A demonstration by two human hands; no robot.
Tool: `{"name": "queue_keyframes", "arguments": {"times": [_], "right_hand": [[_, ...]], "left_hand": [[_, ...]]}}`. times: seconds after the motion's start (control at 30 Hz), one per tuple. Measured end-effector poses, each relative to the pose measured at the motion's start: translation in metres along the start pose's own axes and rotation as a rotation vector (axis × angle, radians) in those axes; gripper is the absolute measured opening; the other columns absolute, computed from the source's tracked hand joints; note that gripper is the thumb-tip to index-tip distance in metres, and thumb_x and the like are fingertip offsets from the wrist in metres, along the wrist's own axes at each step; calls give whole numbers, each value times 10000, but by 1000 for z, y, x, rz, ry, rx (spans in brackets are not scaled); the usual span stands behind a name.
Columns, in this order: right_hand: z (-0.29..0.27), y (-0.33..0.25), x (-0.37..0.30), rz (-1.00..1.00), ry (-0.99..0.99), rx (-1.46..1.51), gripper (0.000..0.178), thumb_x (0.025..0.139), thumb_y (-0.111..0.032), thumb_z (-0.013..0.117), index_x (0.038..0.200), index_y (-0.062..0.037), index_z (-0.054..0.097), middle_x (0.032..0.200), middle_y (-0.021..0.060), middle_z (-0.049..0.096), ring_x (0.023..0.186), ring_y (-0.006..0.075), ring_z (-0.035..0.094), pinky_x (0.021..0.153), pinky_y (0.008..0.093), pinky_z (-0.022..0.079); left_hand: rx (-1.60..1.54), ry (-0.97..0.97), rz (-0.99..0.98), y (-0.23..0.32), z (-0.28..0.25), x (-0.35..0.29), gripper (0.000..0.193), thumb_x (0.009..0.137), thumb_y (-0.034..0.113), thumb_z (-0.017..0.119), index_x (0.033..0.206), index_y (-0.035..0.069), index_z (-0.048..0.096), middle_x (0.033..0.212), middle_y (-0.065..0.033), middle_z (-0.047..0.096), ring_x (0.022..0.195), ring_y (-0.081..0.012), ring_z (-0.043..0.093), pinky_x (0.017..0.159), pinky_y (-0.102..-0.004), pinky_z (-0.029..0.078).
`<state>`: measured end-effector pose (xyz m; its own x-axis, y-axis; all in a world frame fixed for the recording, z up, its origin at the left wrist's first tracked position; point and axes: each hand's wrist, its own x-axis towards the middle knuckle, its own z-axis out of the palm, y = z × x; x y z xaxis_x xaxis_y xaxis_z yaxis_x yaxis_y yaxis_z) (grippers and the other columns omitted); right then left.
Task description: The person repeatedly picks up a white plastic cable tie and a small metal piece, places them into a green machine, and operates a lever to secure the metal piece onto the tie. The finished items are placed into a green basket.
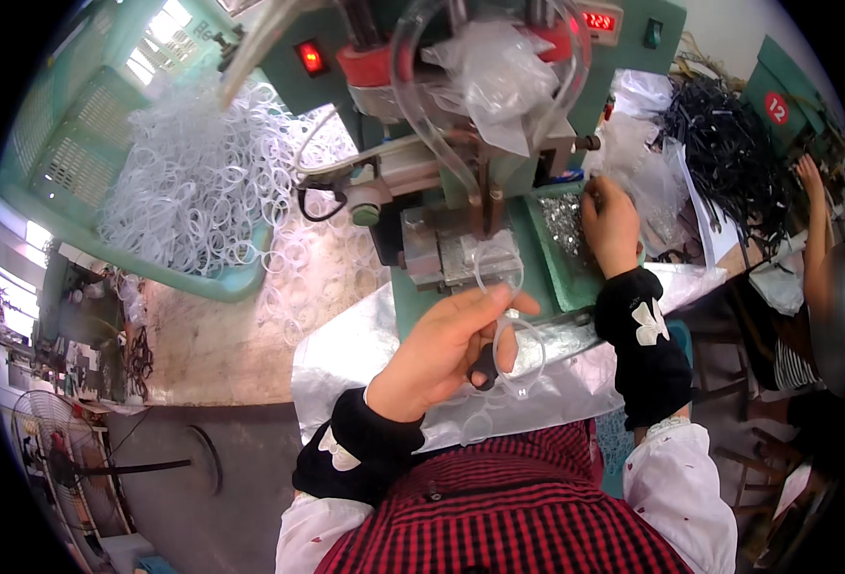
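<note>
My left hand (446,349) is closed in front of the press, with a clear plastic ring (497,267) pinched between thumb and forefinger. The ring's far end reaches to the metal block (470,258) under the press tip. A second clear ring (520,358), with a small bright piece on its lower edge, hangs by the same hand's fingers. Something dark (483,367) shows at its curled fingers; its kind is unclear. My right hand (612,230) rests at the green tray (578,292) of small shiny metal pieces (563,226). Its fingers are curled together, and their tips are partly hidden.
A green press (365,72) with hoses stands straight ahead. At the left, a green plastic basket (231,285) overflows with clear rings (197,182), and more lie on the wooden table (202,354). Black straps (728,143) pile up at the right, near another person's hand (809,177).
</note>
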<state>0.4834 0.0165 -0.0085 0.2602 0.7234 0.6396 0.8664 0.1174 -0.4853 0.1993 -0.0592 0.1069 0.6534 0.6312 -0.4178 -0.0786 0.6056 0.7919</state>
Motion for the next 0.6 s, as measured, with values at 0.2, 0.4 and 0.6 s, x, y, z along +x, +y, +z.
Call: {"name": "queue_keyframes", "arguments": {"times": [0.2,0.4,0.6], "right_hand": [[-20,-40,-43,225,-30,244,92,938,-97,634,1000,-29,635,843,127,655,763,244,644,718,350,505],[-20,-5,-58,537,324,884,162,989,-106,633,1095,9,675,952,23,658,856,94,580,809,242,461],[-9,-37,-33,520,39,846,205,951,-131,685,1097,10,719,941,29,689,880,98,604,837,229,454]], "left_hand": [[36,125,91,-63,-53,-36,346,1049,323,519,1187,18,609,846,-98,694,639,-142,623,568,-250,483],[73,949,766,-39,-127,-113,181,1025,185,553,1076,15,593,809,-39,611,717,-128,552,673,-271,444],[638,1168,760,13,-195,-144,167,947,158,661,1000,3,694,856,-70,693,733,-132,641,655,-257,476]]}}
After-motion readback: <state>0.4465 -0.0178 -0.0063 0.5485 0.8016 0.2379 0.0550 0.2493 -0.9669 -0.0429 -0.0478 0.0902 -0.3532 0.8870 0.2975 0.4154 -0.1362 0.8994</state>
